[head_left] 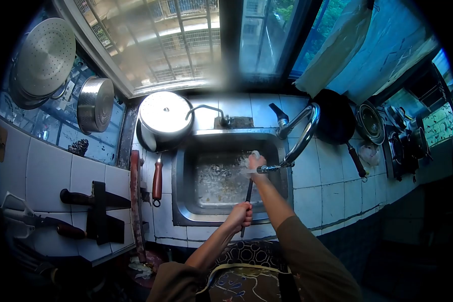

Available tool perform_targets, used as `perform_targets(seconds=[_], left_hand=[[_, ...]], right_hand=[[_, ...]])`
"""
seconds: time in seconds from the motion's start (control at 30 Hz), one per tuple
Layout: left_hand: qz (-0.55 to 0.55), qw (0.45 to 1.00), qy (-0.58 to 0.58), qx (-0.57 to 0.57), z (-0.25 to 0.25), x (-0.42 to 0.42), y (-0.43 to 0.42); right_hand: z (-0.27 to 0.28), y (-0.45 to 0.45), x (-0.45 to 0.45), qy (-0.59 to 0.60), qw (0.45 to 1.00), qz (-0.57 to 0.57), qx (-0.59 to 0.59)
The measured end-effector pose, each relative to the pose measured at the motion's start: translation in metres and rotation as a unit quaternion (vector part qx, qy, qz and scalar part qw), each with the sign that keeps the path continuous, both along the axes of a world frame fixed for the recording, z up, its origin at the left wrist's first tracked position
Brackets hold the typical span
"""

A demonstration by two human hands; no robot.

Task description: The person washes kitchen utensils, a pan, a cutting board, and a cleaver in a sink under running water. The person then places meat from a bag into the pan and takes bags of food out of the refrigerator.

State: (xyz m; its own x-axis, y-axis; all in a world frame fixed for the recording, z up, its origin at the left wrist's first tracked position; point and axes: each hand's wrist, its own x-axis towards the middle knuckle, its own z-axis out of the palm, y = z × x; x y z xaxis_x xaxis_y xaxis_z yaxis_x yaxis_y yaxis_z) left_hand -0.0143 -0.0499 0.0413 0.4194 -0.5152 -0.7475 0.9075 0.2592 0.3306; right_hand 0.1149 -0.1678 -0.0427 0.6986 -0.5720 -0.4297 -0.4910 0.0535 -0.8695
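Observation:
My left hand (239, 216) is closed around a long, thin dark handle (249, 190) over the front rim of the sink (180, 176). One end of this handle sticks out below my fist, and the other runs up toward my right hand (257, 163). My right hand is closed in the stream from the chrome faucet (314, 121), at the right side of the basin. A small whitish piece (255, 154) shows at its fingers; water and splashes blur what it grips. Splashing water (219, 181) covers the basin floor.
Left of the sink stand a lidded pot (165, 113) and a red-brown handled tool (157, 183). Knives (93, 199) hang on the tiled left wall. A dark wok (334, 118) leans behind the right counter, near a stove (400, 148).

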Motion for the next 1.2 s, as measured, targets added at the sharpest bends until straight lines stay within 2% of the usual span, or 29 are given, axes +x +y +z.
perform_targets(seconds=[0.07, 0.1, 0.23, 0.3, 0.37, 0.4, 0.43, 0.47, 0.5, 0.53, 0.57, 0.63, 0.67, 0.7, 0.77, 0.87, 0.93, 0.97, 1.03, 1.1, 1.13, 1.17, 1.2], left_hand=[[-0.009, 0.999, 0.023, -0.037, -0.003, -0.001, 0.001], [-0.011, 0.999, 0.024, -0.038, -0.008, 0.002, 0.001], [-0.028, 0.999, 0.005, -0.037, -0.007, 0.01, 0.007], [-0.056, 0.998, -0.008, -0.024, 0.002, 0.005, 0.013], [-0.079, 0.996, -0.002, -0.027, 0.009, -0.004, 0.027], [-0.06, 0.998, -0.015, -0.021, 0.006, -0.008, 0.033], [-0.039, 0.999, -0.03, -0.015, 0.0, -0.009, 0.038], [-0.035, 0.999, -0.029, -0.012, -0.008, -0.006, 0.04], [0.025, 0.999, -0.028, -0.027, -0.018, 0.0, 0.04], [0.083, 0.995, -0.025, -0.042, -0.029, 0.004, 0.04], [0.087, 0.995, -0.026, -0.042, -0.045, 0.01, 0.038], [0.208, 0.97, 0.014, -0.124, -0.078, 0.025, 0.027], [0.211, 0.969, 0.012, -0.127, -0.081, 0.034, 0.019], [0.254, 0.958, 0.018, -0.13, -0.082, 0.047, 0.008], [0.321, 0.94, 0.027, -0.114, -0.097, 0.068, -0.01], [0.311, 0.944, -0.043, -0.104, -0.093, 0.088, -0.034], [0.279, 0.956, -0.083, -0.028, -0.07, 0.09, -0.049], [0.28, 0.956, -0.083, -0.029, -0.066, 0.092, -0.054], [0.241, 0.957, -0.137, 0.081, -0.066, 0.097, -0.059], [0.274, 0.95, -0.137, 0.062, -0.09, 0.11, -0.058], [0.275, 0.935, -0.156, 0.163, -0.11, 0.121, -0.053], [0.274, 0.909, -0.172, 0.262, -0.12, 0.129, -0.051], [0.282, 0.908, -0.17, 0.258, -0.12, 0.135, -0.052]], right_hand=[[-0.002, 0.003, 0.0, -0.021, 0.997, -0.046, 0.057], [0.024, 0.008, -0.007, -0.033, 0.995, -0.055, 0.076], [0.019, 0.004, -0.005, -0.05, 0.983, -0.148, 0.092], [0.017, -0.005, -0.004, -0.129, 0.952, -0.163, 0.226], [-0.019, -0.029, 0.012, -0.159, 0.931, -0.192, 0.265], [-0.036, -0.041, 0.013, -0.194, 0.925, -0.14, 0.295], [-0.028, -0.043, 0.011, -0.229, 0.914, -0.086, 0.324], [-0.018, -0.047, 0.004, -0.192, 0.943, -0.065, 0.264], [-0.013, -0.05, -0.001, -0.19, 0.946, -0.022, 0.261], [-0.031, -0.058, -0.007, -0.153, 0.963, 0.045, 0.217], [-0.048, -0.063, -0.013, -0.116, 0.972, 0.111, 0.169], [-0.006, -0.064, -0.033, -0.058, 0.943, 0.311, 0.107], [-0.01, -0.064, -0.038, 0.0, 0.924, 0.374, 0.081], [-0.01, -0.06, -0.04, 0.182, 0.911, 0.366, 0.047], [0.002, -0.056, -0.049, 0.084, 0.891, 0.446, 0.033], [0.039, -0.051, -0.051, 0.075, 0.86, 0.501, 0.055], [0.014, -0.059, -0.047, 0.072, 0.849, 0.522, 0.044], [-0.001, -0.063, -0.045, 0.068, 0.836, 0.544, 0.034], [0.038, -0.055, -0.052, 0.073, 0.853, 0.512, 0.071], [0.062, -0.051, -0.061, 0.071, 0.872, 0.473, 0.101], [0.079, -0.054, -0.065, 0.146, 0.849, 0.505, 0.049], [0.09, -0.058, -0.074, 0.145, 0.839, 0.523, 0.021], [0.106, -0.061, -0.083, 0.159, 0.838, 0.522, 0.019]])
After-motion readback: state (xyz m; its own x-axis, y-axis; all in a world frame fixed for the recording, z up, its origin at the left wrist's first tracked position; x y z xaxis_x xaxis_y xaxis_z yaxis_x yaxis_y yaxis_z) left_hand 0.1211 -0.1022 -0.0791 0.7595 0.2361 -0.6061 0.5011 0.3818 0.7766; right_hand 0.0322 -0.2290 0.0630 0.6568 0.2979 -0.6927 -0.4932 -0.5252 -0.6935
